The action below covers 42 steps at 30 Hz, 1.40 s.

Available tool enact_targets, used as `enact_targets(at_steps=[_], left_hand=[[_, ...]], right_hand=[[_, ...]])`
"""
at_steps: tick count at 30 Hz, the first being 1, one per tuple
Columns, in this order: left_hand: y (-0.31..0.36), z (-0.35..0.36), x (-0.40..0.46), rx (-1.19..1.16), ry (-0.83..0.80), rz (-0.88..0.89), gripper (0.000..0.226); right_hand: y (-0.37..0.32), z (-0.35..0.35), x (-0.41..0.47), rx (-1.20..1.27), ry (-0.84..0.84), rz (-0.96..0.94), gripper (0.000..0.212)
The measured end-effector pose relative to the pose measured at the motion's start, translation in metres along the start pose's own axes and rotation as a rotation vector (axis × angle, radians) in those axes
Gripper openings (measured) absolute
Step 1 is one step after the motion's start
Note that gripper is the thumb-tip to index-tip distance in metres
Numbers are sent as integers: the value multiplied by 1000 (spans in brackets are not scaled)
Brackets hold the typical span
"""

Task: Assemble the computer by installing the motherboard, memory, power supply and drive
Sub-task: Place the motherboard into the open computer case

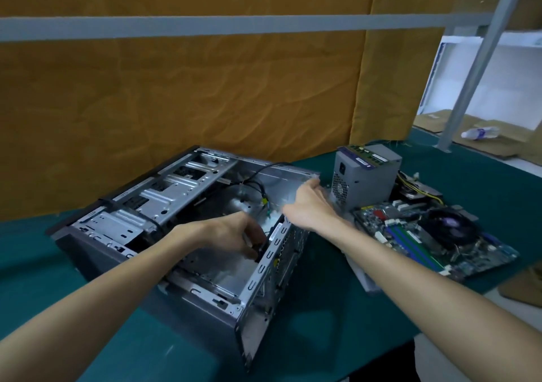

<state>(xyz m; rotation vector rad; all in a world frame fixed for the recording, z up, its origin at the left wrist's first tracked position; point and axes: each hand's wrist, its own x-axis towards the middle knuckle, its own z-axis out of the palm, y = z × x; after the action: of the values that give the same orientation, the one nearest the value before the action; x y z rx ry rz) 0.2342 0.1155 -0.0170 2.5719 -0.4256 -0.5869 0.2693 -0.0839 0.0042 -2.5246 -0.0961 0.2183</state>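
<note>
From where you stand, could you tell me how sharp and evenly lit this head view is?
Head view: soft even light, no harsh glare; wide-angle bending curves the grey rail; the right hand is motion-blurred at the fingertips on the case edge; the left hand inside the case is sharper; the motherboard is fairly crisp.

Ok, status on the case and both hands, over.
Left hand curled inside the open case, at its rear panel. Right hand on the case's far edge. Motherboard and power supply on the mat, not installed. Loose cables inside.
</note>
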Motion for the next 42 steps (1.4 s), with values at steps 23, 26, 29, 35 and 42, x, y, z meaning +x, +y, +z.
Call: enact_targets(at_steps=[23, 26, 29, 35, 42], left_hand=[[34, 28, 60, -67, -284, 4, 32], [33, 37, 67, -158, -291, -24, 27], [30, 42, 70, -275, -284, -49, 32], [32, 51, 65, -439, -323, -59, 31], [35, 54, 60, -418, -247, -22, 11]], right_hand=[[37, -30, 38, 224, -57, -112, 96], [28, -28, 34, 118, 47, -55, 77], [26, -19, 28, 43, 132, 18, 22], [24, -7, 16, 106, 150, 102, 51], [26, -4, 12, 290, 113, 216, 63]])
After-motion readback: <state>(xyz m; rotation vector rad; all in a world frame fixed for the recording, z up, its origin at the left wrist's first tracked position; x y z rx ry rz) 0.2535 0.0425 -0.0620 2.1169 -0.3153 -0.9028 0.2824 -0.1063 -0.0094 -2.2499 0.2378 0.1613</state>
